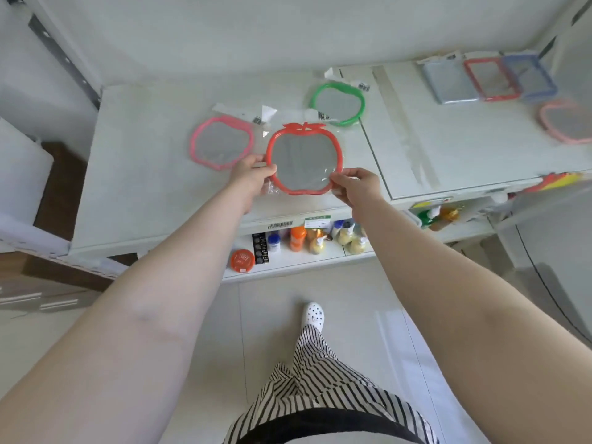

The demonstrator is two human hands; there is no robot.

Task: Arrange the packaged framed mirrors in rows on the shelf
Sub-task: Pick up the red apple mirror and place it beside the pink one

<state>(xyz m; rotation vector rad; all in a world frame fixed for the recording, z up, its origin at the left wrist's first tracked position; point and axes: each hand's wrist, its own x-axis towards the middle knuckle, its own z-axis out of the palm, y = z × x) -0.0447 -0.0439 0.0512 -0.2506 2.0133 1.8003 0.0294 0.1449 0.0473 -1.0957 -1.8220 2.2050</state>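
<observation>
Now both hands, L (253, 176) & R (355, 184), fingers curled, pinch red apple mirror (304, 158) edges.

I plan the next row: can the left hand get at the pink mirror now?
Probably not yet: the left hand holds the red mirror. The pink mirror lies uncovered beside it.

shelf top (134, 174): left and front parts bare | pink mirror (221, 142) just left of red mirror (305, 158), green mirror (337, 104) behind-right, near | right panel: wide bare middle, rectangular mirrors (487, 79) at back-right corner | bottles (320, 240) crowd lower shelf
</observation>
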